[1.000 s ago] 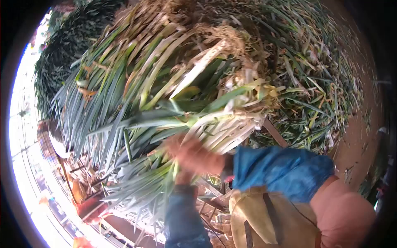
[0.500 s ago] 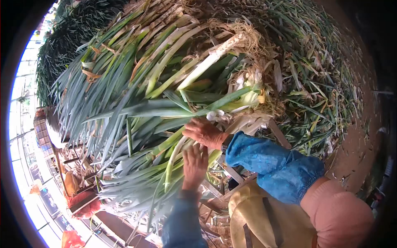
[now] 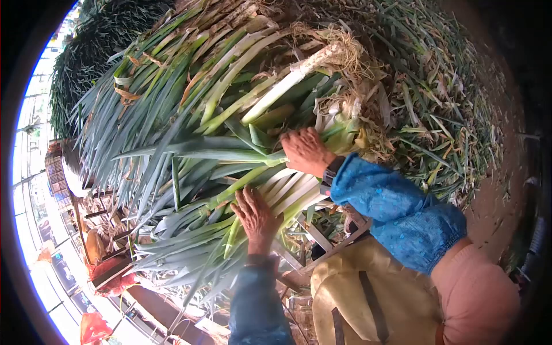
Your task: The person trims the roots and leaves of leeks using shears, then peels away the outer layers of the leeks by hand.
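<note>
Long green onions with white stalks [image 3: 292,192] and green leaves [image 3: 190,247] lie across a wooden frame. My left hand [image 3: 257,220] rests on the leafy part just left of the white stalks, its fingers spread. Higher up and to the right, my right hand [image 3: 307,150] is on the green stalk of a plant whose root end lies to the right; its fingers are curled over the stalk. A thick onion with a rooty end [image 3: 299,75] slants above both hands, on top of the heap.
Cut leaves and scraps [image 3: 448,109] cover the ground at the right. A dark green pile [image 3: 86,63] stands at the upper left, with a crate [image 3: 57,175] below it. A wooden frame [image 3: 339,247] and a yellow apron [image 3: 374,299] are at the bottom.
My right hand has moved up and to the right, and my left hand has shifted slightly left and up. More white stalks show between the two hands.
</note>
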Motion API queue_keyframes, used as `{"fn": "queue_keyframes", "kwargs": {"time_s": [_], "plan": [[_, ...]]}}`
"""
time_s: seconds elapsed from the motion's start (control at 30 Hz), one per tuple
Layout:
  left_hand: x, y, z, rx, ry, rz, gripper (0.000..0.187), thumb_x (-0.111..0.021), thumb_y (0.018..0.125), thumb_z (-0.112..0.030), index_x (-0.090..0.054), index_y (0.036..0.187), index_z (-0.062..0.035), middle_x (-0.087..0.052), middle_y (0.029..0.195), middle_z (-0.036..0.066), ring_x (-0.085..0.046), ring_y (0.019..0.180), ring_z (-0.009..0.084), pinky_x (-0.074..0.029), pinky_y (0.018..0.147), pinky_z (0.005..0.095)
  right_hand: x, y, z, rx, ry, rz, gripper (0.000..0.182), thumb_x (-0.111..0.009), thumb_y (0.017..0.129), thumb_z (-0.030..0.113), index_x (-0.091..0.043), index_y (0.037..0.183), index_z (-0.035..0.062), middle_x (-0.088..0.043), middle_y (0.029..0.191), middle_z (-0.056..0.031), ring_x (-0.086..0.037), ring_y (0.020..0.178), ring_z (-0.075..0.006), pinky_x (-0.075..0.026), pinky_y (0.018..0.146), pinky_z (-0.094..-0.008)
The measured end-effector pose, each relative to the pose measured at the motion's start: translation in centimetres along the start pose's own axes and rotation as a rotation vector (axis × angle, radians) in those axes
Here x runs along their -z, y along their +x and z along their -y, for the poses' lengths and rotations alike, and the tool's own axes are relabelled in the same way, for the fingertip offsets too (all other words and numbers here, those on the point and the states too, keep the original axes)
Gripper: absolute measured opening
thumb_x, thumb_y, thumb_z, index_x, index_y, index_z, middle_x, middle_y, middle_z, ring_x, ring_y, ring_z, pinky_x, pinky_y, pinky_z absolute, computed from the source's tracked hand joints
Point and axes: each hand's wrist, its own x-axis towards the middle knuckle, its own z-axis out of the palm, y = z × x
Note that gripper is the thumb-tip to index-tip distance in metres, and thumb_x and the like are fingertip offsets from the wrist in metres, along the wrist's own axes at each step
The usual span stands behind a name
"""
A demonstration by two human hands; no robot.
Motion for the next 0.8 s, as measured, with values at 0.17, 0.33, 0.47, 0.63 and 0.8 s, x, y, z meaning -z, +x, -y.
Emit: {"fn": "queue_keyframes", "kwargs": {"time_s": [0.17, 0.33, 0.47, 0.63, 0.8], "plan": [[-1.0, 0.2, 0.4, -0.021, 0.110, 0.022, 0.101, -0.076, 0.057, -0.035, -0.027, 0.136, 0.0046, -0.024, 0.140, 0.022, -0.022, 0.130, 0.0422, -0.021, 0.102, 0.0609, 2.9, -1.5, -10.3, 0.049, -0.080, 0.074, 0.011, -0.048, 0.084, 0.016, -0.052, 0.085, 0.0059, -0.056, 0.067, -0.0113, -0.059, 0.059, -0.0226, -0.045, 0.048, -0.0356], [-0.6, 0.9, 0.7, -0.043, 0.116, 0.035, 0.093, -0.074, 0.058, -0.037, -0.035, 0.132, 0.0037, -0.027, 0.138, 0.023, -0.027, 0.126, 0.0418, -0.026, 0.099, 0.0587, 14.7, -13.3, -35.2, -0.607, -0.305, -0.031, 0.028, -0.046, 0.085, 0.010, -0.057, 0.110, 0.0053, -0.062, 0.096, -0.0191, -0.061, 0.088, -0.0351, -0.050, 0.074, -0.0407], [1.0, 1.8, 0.2, -0.044, 0.066, 0.086, 0.092, -0.075, 0.055, -0.039, -0.039, 0.128, 0.0027, -0.030, 0.137, 0.024, -0.031, 0.123, 0.0404, -0.028, 0.097, 0.0547, 20.4, -18.0, -39.1, -0.702, -0.904, -0.036, 0.032, -0.053, 0.084, 0.017, -0.049, 0.113, 0.0055, -0.058, 0.099, -0.0165, -0.060, 0.083, -0.0319, -0.050, 0.069, -0.0444], [2.2, 2.6, -0.3, -0.033, 0.037, 0.120, 0.092, -0.078, 0.051, -0.037, -0.041, 0.125, 0.0025, -0.032, 0.136, 0.023, -0.033, 0.122, 0.0392, -0.030, 0.095, 0.0510, 14.3, -13.9, -24.1, -0.225, -0.194, -0.255, 0.066, -0.069, 0.065, 0.012, -0.044, 0.125, 0.0024, -0.045, 0.127, -0.0207, -0.045, 0.116, -0.0368, -0.038, 0.098, -0.0395], [1.1, 1.7, 0.1, -0.062, 0.096, 0.050, 0.087, -0.073, 0.057, -0.039, -0.040, 0.126, 0.0037, -0.032, 0.135, 0.025, -0.032, 0.122, 0.0411, -0.028, 0.097, 0.0538, 5.3, -8.5, -6.4, 0.057, 0.225, -0.108, 0.060, -0.072, 0.070, 0.020, -0.049, 0.121, 0.0007, -0.045, 0.124, -0.0206, -0.045, 0.115, -0.0362, -0.038, 0.096, -0.0459]]}}
